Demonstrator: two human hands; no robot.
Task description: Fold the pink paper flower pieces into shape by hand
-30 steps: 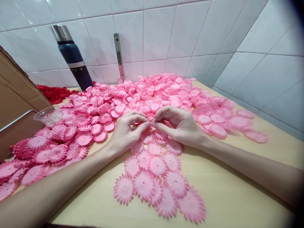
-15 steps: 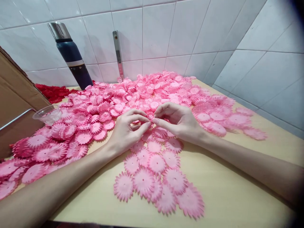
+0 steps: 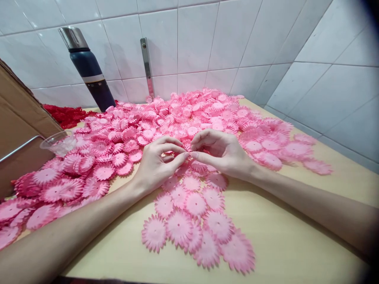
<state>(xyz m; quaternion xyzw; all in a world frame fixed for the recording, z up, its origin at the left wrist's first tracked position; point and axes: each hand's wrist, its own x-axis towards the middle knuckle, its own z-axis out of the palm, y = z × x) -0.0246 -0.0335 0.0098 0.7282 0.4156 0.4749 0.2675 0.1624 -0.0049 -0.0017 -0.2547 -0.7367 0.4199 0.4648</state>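
Note:
My left hand (image 3: 160, 163) and my right hand (image 3: 226, 154) meet at the fingertips above the table, thumb and forefinger of each pinched together. Whatever is between the fingertips is too small and hidden to make out. Just below them lie pink scalloped flower-petal discs (image 3: 196, 204), each with a small hole in the centre, overlapping in a loose trail towards the near edge. Behind the hands spreads a big heap of the same pink petal discs (image 3: 192, 106).
A dark blue bottle (image 3: 91, 75) with a steel cap stands at the back left, near red petals (image 3: 68, 115). A clear plastic cup (image 3: 57, 142) lies beside the cardboard box (image 3: 23, 106) on the left. Tiled walls (image 3: 195, 35) border the table (image 3: 281, 221).
My right hand has shifted very slightly left, and its fingertips sit a little closer to those of my left hand. The petal discs on the table look unmoved.

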